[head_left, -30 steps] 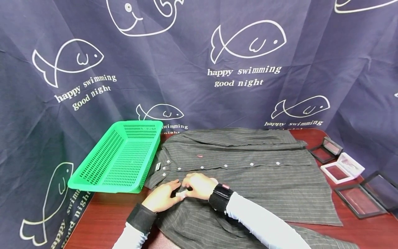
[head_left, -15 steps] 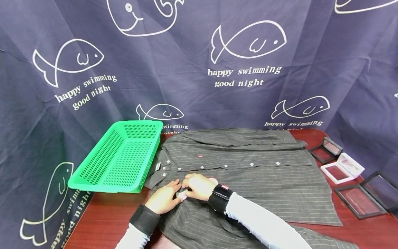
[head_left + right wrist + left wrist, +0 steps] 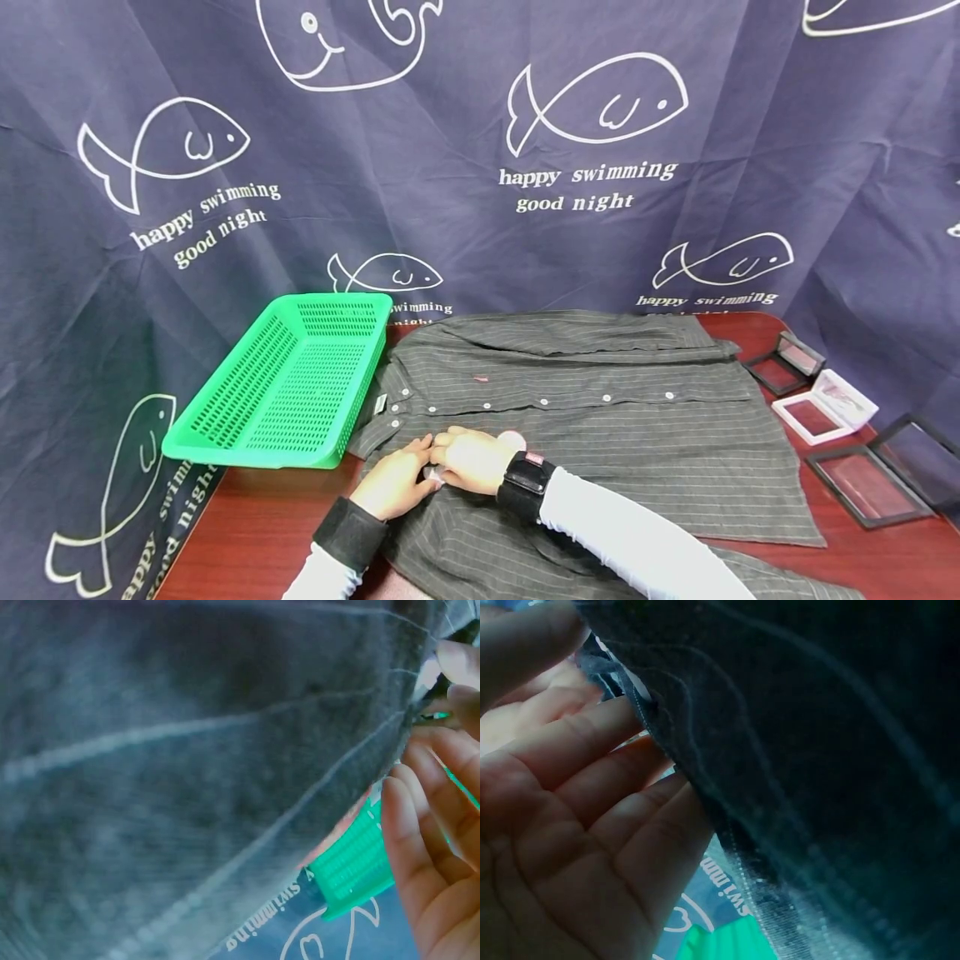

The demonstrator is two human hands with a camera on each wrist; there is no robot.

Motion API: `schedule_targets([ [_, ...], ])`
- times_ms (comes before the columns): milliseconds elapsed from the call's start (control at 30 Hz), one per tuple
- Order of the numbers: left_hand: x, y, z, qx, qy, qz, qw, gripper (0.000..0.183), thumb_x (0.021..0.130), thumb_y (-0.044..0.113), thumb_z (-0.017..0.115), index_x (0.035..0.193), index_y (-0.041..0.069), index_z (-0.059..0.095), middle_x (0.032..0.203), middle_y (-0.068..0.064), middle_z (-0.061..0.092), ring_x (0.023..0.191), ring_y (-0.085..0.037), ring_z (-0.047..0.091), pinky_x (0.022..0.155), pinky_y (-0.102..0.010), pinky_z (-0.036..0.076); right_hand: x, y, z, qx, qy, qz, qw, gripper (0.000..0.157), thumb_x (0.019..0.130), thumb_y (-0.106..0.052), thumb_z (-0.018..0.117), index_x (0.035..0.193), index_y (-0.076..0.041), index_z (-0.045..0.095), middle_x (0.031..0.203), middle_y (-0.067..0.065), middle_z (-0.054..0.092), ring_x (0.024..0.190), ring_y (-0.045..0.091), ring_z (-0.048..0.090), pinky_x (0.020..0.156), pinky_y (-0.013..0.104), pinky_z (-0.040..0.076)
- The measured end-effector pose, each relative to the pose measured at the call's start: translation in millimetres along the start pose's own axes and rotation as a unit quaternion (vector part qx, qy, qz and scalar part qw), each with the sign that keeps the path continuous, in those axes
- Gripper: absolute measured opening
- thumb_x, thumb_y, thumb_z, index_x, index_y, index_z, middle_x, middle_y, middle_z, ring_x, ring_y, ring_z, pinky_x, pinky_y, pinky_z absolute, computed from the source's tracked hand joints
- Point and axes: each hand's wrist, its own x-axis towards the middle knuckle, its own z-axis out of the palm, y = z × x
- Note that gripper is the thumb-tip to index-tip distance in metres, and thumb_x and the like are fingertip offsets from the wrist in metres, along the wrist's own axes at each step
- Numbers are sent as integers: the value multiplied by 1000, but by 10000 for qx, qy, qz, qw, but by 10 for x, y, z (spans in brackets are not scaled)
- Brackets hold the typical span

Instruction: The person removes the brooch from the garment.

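one white piece (image 3: 432, 473), apparently being worked, seems pinched by left hand (image 3: 390, 483) and right hand (image 3: 474, 462) over the shirt (image 3: 615, 450) at lower centre, precision likely needed next.

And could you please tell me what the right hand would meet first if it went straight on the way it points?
The right hand would probably meet the left hand first, though their depth over the shirt is unclear.

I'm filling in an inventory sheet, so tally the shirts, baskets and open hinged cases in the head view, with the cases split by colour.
Striped shirt: 1
Green basket: 1
Dark hinged cases: 2
White hinged case: 1
Total: 5
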Motion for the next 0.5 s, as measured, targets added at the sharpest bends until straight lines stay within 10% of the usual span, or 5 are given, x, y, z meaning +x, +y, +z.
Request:
schedule_targets([
  [500,8,-4,-10,-80,-38,14,10000,49,83,18,72,127,-1,63,133,-25,59,121,-43,58,95,-54,50,-38,-66,60,-851,-116,77,9963,15,83,-32,73,96,-25,70,102,-9,66,85,11,60,66,23,52],
])
